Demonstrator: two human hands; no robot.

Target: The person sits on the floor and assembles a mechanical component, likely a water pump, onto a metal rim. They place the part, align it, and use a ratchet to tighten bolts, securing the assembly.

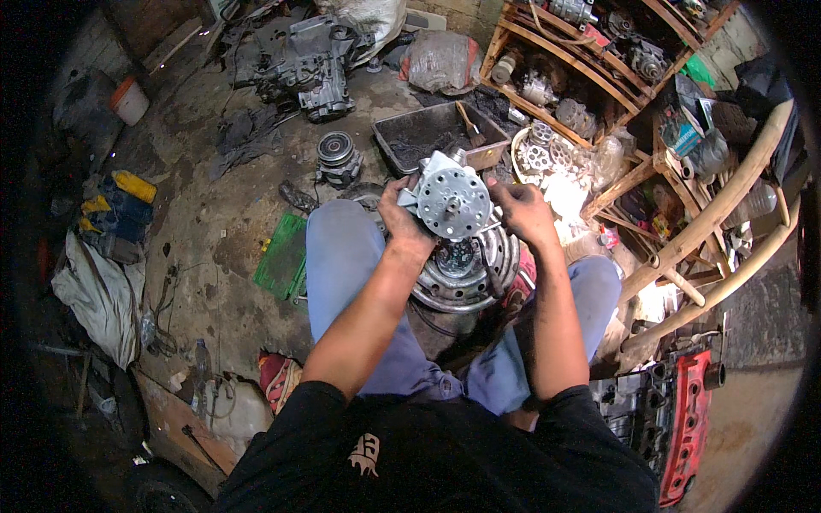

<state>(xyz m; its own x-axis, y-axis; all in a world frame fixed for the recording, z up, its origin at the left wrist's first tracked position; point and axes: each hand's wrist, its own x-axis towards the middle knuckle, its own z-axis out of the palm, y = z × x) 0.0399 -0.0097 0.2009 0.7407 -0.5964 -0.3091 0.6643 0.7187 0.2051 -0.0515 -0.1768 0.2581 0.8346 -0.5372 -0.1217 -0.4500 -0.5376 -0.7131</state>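
Note:
My left hand [402, 212] is wrapped around the left side of a silvery compressor housing [446, 195], whose round face has a ring of holes and a short shaft in the centre. It is held up between my knees. At its right edge is my right hand [523, 212], with the fingers curled and the thumb and forefinger close to the rim. A thin pale piece shows below those fingers, but I cannot make out whether they grip it. Below the housing lies a steel wheel rim [429, 291], with a dark metal part in its middle, partly hidden.
Ahead is a black tray [393, 147] with a brush [470, 124] in it. A compressor with a pulley [335, 154] and a green case [282, 256] lie left. Wooden shelving [590, 73] with metal parts stands right, near bent poles [710, 209] and a red-topped engine part [687, 419].

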